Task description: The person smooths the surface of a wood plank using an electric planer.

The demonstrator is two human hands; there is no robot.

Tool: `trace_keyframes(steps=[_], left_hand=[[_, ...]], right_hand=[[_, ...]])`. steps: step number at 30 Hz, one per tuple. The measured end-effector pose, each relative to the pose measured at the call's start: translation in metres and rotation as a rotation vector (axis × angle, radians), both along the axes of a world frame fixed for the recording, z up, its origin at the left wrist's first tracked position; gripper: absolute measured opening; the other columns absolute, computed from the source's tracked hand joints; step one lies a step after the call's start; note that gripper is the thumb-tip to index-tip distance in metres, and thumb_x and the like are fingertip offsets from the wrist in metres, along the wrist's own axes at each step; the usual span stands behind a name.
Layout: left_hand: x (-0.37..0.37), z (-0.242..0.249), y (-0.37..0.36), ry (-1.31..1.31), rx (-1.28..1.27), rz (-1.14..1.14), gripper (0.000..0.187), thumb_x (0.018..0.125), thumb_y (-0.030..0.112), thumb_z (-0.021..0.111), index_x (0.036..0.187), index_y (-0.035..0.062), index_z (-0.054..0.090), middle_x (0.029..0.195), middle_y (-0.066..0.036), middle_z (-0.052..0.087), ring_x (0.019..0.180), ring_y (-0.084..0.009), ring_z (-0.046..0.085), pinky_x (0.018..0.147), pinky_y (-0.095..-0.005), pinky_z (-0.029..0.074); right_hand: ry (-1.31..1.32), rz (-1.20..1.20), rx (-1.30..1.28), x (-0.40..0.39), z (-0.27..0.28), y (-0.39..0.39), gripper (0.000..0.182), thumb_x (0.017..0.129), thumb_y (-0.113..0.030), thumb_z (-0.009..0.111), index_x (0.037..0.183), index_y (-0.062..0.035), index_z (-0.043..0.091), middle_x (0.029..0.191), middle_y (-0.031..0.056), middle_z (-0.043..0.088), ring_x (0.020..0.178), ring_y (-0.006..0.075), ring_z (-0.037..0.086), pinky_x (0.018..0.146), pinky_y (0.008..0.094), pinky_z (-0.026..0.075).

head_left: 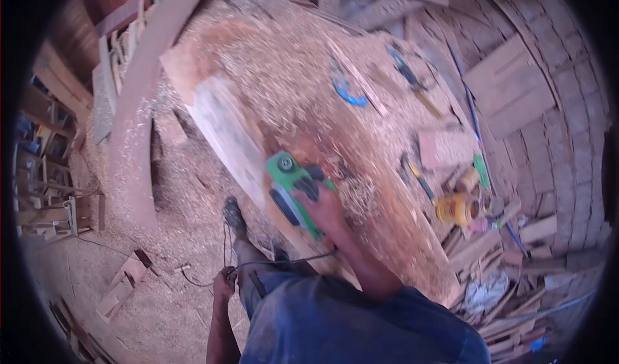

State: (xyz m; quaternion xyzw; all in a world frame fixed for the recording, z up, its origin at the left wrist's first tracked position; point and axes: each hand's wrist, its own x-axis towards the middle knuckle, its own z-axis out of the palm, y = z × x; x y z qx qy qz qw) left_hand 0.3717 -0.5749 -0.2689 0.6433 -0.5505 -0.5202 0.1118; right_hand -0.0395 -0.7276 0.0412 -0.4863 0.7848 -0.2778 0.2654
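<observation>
My right hand [322,206] is wrapped round the handle of a green electric planer [284,182]. The planer rests on a broad wooden slab [216,116] near its left edge, where a pale strip of wood shows. Curly shavings [271,67] cover much of the slab's top. Down at my left side, my left hand [225,279] is closed on a dark power cord [296,261], which runs across my lap toward the planer. The planer's underside is hidden against the wood.
A curved plank [132,119] stands left of the slab. To the right lie a blue curved tool [349,92], a teal power tool [403,66], a yellow-handled tool [419,178] and a yellow container [453,208]. Wood offcuts [509,267] are piled at lower right.
</observation>
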Motion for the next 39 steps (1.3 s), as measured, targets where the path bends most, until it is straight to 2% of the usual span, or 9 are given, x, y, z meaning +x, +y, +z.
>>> trace_keyframes(steps=[4, 7, 11, 13, 21, 25, 32, 36, 39], left_hand=[[-0.069, 0.099, 0.004, -0.237, -0.003, -0.364, 0.026, 0.099, 0.022, 0.069, 0.121, 0.0098, 0.075, 0.113, -0.022, 0.077, 0.106, -0.0384, 0.074, 0.089, -0.0436, 0.058], [-0.079, 0.085, 0.0, -0.168, -0.161, -0.573, 0.034, 0.094, 0.02, 0.072, 0.126, 0.0109, 0.074, 0.113, -0.021, 0.077, 0.106, -0.038, 0.074, 0.089, -0.0448, 0.058], [-0.092, 0.105, -0.025, 0.028, 0.0, -0.466, 0.046, 0.091, 0.022, 0.075, 0.135, 0.0116, 0.07, 0.109, -0.019, 0.075, 0.101, -0.036, 0.074, 0.088, -0.0442, 0.058], [-0.092, 0.092, -0.031, 0.018, -0.003, -0.467, 0.05, 0.09, 0.021, 0.076, 0.139, 0.0121, 0.067, 0.107, -0.018, 0.074, 0.098, -0.0349, 0.074, 0.088, -0.0432, 0.058], [-0.047, 0.07, -0.066, -0.24, -0.04, -0.5, 0.032, 0.101, 0.017, 0.07, 0.131, 0.0044, 0.069, 0.107, -0.016, 0.077, 0.096, -0.0262, 0.075, 0.085, -0.0366, 0.058], [-0.018, 0.039, -0.075, -0.149, 0.057, -0.291, 0.032, 0.104, 0.033, 0.062, 0.123, 0.0105, 0.074, 0.105, -0.021, 0.077, 0.104, -0.0406, 0.074, 0.088, -0.0472, 0.057], [-0.025, 0.063, -0.114, -0.184, 0.165, -0.169, 0.034, 0.106, 0.036, 0.057, 0.117, 0.0086, 0.072, 0.108, -0.022, 0.076, 0.105, -0.0429, 0.072, 0.086, -0.0514, 0.056], [-0.047, 0.094, -0.154, -0.095, 0.164, -0.016, 0.031, 0.108, 0.033, 0.062, 0.122, 0.0072, 0.072, 0.093, -0.017, 0.074, 0.085, -0.0303, 0.072, 0.078, -0.0408, 0.055], [-0.048, 0.081, -0.177, 0.026, 0.127, 0.046, 0.038, 0.108, 0.033, 0.062, 0.126, 0.0008, 0.072, 0.095, -0.014, 0.076, 0.09, -0.0223, 0.074, 0.083, -0.0375, 0.057]], right_hand=[[0.076, -0.126, 0.223, -0.046, 0.015, 0.176, 0.065, 0.089, -0.052, 0.085, 0.129, -0.0026, 0.07, 0.11, 0.0206, 0.078, 0.105, 0.0359, 0.076, 0.092, 0.0447, 0.059], [0.129, -0.047, 0.119, -0.087, 0.001, 0.268, 0.076, 0.087, -0.06, 0.082, 0.132, -0.001, 0.066, 0.106, 0.0223, 0.077, 0.098, 0.0389, 0.076, 0.088, 0.0473, 0.059], [-0.124, -0.131, 0.188, -0.081, 0.023, 0.267, 0.078, 0.087, -0.063, 0.08, 0.132, -0.0005, 0.066, 0.102, 0.0243, 0.076, 0.09, 0.0417, 0.075, 0.085, 0.0499, 0.059], [0.064, -0.125, 0.191, -0.073, 0.015, 0.248, 0.077, 0.087, -0.062, 0.081, 0.129, 0.0004, 0.067, 0.098, 0.0253, 0.076, 0.089, 0.0437, 0.075, 0.083, 0.0514, 0.059], [0.012, -0.108, 0.045, -0.039, 0.006, 0.063, 0.063, 0.088, -0.055, 0.084, 0.11, 0.0024, 0.068, 0.089, 0.0257, 0.074, 0.085, 0.0462, 0.073, 0.077, 0.0514, 0.058], [-0.019, -0.046, -0.146, -0.029, -0.012, -0.054, 0.067, 0.091, -0.063, 0.077, 0.102, 0.0018, 0.066, 0.084, 0.027, 0.073, 0.081, 0.0483, 0.073, 0.072, 0.0551, 0.058], [-0.006, 0.002, -0.14, 0.001, -0.024, -0.28, 0.069, 0.093, -0.064, 0.073, 0.102, 0.004, 0.07, 0.094, 0.03, 0.074, 0.093, 0.0494, 0.073, 0.08, 0.0554, 0.058], [0.001, 0.0, -0.09, 0.018, -0.017, -0.379, 0.071, 0.093, -0.065, 0.072, 0.101, 0.0054, 0.072, 0.098, 0.0313, 0.074, 0.097, 0.0499, 0.073, 0.084, 0.0561, 0.057], [0.006, -0.012, -0.103, 0.031, -0.017, -0.445, 0.074, 0.093, -0.067, 0.072, 0.096, 0.0072, 0.072, 0.097, 0.0316, 0.075, 0.096, 0.0489, 0.074, 0.084, 0.0556, 0.058]])
